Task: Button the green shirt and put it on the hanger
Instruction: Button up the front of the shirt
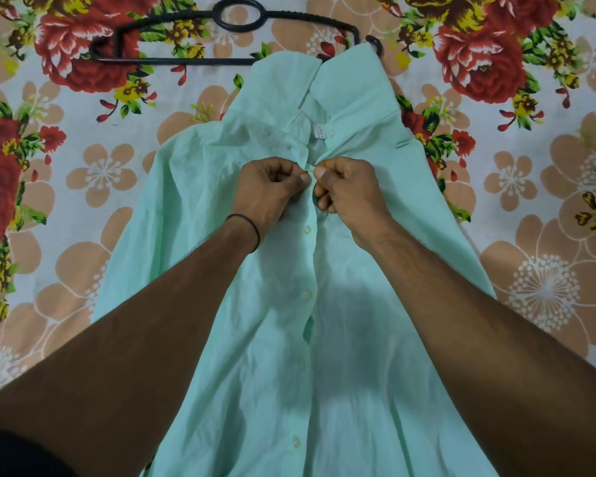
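Observation:
A pale green shirt (358, 270) lies front-up on a flowered bedsheet, collar pointing away from me. Several white buttons run down its front placket, fastened below my hands. My left hand (272, 192) pinches the left edge of the placket just below the collar. My right hand (350, 191) pinches the right edge at the same spot, thumbs almost touching. The button between them is hidden by my fingers. A black plastic hanger (172, 60) lies flat beyond the collar, its right end tucked under the shirt.
The flowered bedsheet (83, 173) covers the whole surface on both sides of the shirt. A thin black band circles my left wrist (252, 232).

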